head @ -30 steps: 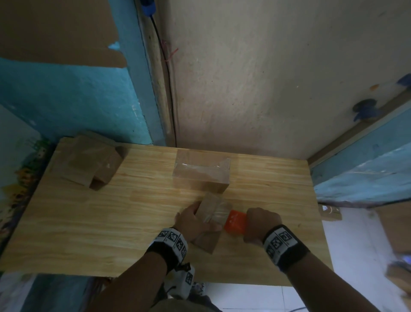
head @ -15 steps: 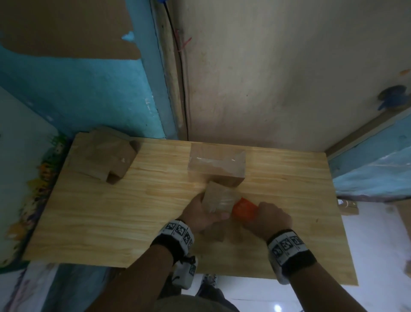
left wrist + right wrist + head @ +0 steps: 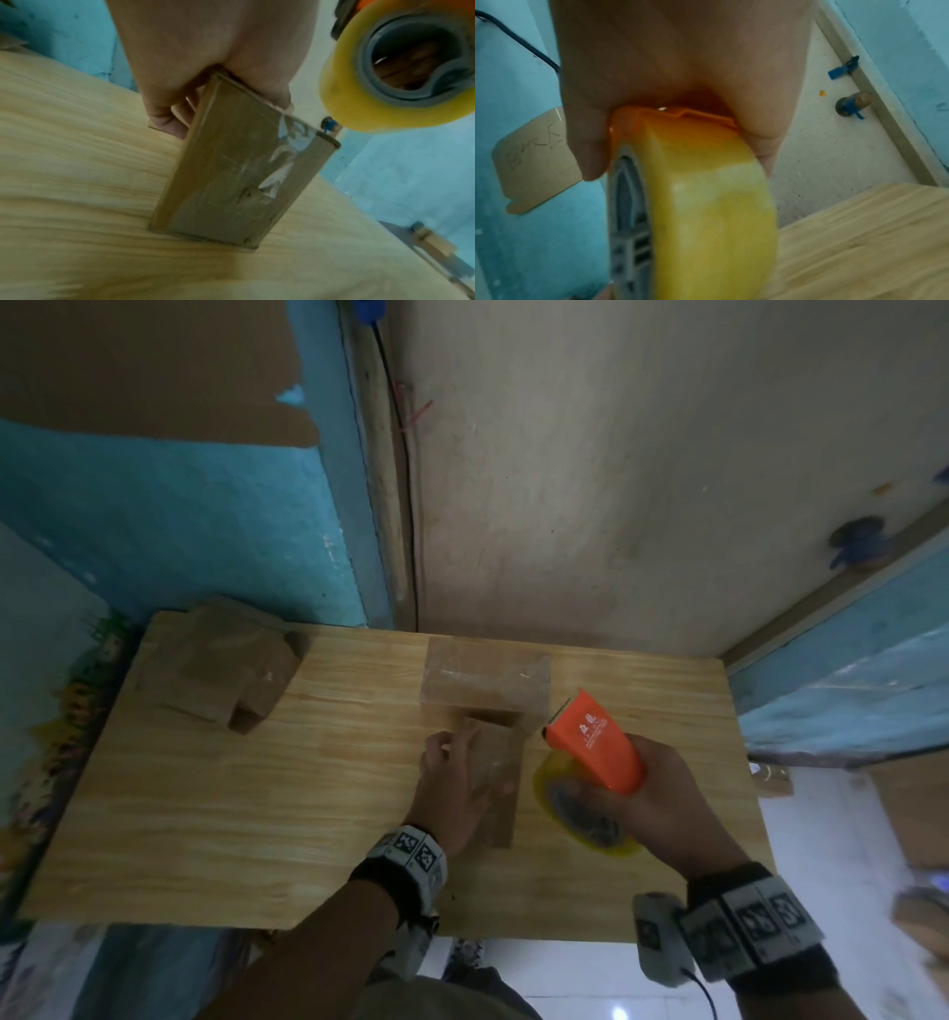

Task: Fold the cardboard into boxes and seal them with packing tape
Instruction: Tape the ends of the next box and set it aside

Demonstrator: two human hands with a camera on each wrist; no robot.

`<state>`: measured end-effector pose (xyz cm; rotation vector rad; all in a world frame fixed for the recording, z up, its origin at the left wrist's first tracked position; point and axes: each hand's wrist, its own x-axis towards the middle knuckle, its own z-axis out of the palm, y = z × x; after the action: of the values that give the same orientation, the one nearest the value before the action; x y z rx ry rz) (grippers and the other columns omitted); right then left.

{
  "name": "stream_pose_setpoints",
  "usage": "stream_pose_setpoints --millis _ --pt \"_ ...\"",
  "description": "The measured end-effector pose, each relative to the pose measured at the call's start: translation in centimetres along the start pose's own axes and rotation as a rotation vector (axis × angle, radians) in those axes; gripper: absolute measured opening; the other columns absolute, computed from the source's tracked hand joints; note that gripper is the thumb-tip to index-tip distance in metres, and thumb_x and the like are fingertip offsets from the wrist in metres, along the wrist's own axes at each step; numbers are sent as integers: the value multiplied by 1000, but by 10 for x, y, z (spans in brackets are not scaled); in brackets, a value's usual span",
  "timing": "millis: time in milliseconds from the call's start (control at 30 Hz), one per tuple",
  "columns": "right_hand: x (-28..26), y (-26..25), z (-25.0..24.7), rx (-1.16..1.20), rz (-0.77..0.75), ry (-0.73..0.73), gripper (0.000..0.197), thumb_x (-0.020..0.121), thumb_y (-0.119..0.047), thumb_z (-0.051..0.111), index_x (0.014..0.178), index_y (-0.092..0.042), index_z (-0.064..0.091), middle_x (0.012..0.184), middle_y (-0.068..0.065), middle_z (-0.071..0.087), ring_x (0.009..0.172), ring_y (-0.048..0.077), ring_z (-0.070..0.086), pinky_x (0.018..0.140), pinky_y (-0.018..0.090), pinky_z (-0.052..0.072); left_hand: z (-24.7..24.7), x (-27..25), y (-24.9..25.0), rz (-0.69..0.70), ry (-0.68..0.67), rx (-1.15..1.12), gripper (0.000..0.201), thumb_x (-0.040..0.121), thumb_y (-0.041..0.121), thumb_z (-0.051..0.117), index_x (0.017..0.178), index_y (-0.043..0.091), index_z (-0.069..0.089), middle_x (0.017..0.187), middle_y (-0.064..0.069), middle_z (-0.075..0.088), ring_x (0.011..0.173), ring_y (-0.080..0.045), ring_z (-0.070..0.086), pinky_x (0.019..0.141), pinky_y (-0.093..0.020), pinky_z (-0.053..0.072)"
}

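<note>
A small brown cardboard box [image 3: 495, 775] stands on end near the middle of the wooden table [image 3: 257, 788], with clear tape across its face [image 3: 280, 162]. My left hand [image 3: 452, 788] grips the box from the left and top, thumb on the near face. My right hand [image 3: 662, 793] grips an orange tape dispenser [image 3: 590, 742] with a yellow tape roll [image 3: 580, 809], lifted clear to the right of the box. In the right wrist view the tape roll [image 3: 706, 203] fills the frame under my palm. No tape runs from the roll to the box.
A taped box [image 3: 482, 690] stands just behind the held one. More cardboard boxes [image 3: 221, 670] lie at the table's far left corner. Walls close in behind the table; cardboard pieces [image 3: 770, 778] lie off its right edge.
My right hand has pulled the dispenser off the box and lifted it to the right. The left hand has stayed on the box, which now stands more upright.
</note>
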<state>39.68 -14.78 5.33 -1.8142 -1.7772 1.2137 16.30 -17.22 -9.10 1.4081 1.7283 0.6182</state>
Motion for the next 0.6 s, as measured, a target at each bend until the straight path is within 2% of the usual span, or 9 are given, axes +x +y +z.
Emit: stream_pose_setpoints --millis 67,133,200,300,367,433,500,567,600 --pt "-2 -5 8 60 -75 -48 45 69 -52 94 94 -21 73 85 -4 78 75 13 73 72 42 60 -4 0 0 42 -3 145 59 103 52 47 155 44 18 147 1 27 131 -27 41 109 -53 39" --pt "-3 -10 17 103 -123 -88 50 69 -56 95 98 -21 74 90 -5 79 79 12 75 71 37 61 -8 0 2 93 -12 250 50 108 45 31 156 44 16 144 -2 34 127 -26 45 107 -51 35" --pt "-2 -12 26 89 -164 -121 50 69 -55 96 101 -24 73 93 -8 79 81 11 75 71 34 61 -9 4 0 75 -70 265 49 109 43 30 156 43 18 144 -3 36 127 -27 45 107 -52 34" --pt "2 -9 43 60 -166 -179 52 67 -52 97 104 -27 70 92 -3 77 75 17 76 63 39 62 -11 11 -11 68 -193 155 47 98 58 34 144 59 22 147 -8 34 133 -29 41 113 -51 36" --pt "4 -4 52 -9 -212 -227 50 70 -50 97 106 -29 68 91 -5 77 76 14 76 63 34 61 -19 7 -13 110 -246 -45 46 102 48 41 145 59 28 144 -6 33 127 -23 45 107 -33 46" --pt "4 -3 58 -122 -303 -245 53 72 -57 92 110 -31 67 93 -12 76 82 6 74 69 30 61 -34 0 -6 51 -194 -334 39 107 36 47 146 36 46 134 1 42 115 -16 55 90 -20 51" --pt "5 -4 61 -175 -351 -238 54 73 -62 89 110 -30 66 93 -13 75 81 4 72 70 28 60 -53 -6 9 -40 -108 -598 25 108 31 48 120 20 67 110 3 66 98 -16 66 82 -31 51" --pt "7 -6 63 -183 -374 -218 50 73 -61 91 105 -32 66 88 -16 74 76 1 71 67 23 57 -72 -13 21 -165 -146 -923 37 102 40 49 99 12 73 86 -2 73 81 -17 69 77 -36 53" --pt "8 -6 64 -184 -375 -217 49 72 -60 91 104 -33 65 87 -17 73 76 1 70 66 21 56 -82 -18 25 -218 -198 -1028 43 98 45 49 96 10 75 84 -5 73 77 -18 69 75 -36 54"
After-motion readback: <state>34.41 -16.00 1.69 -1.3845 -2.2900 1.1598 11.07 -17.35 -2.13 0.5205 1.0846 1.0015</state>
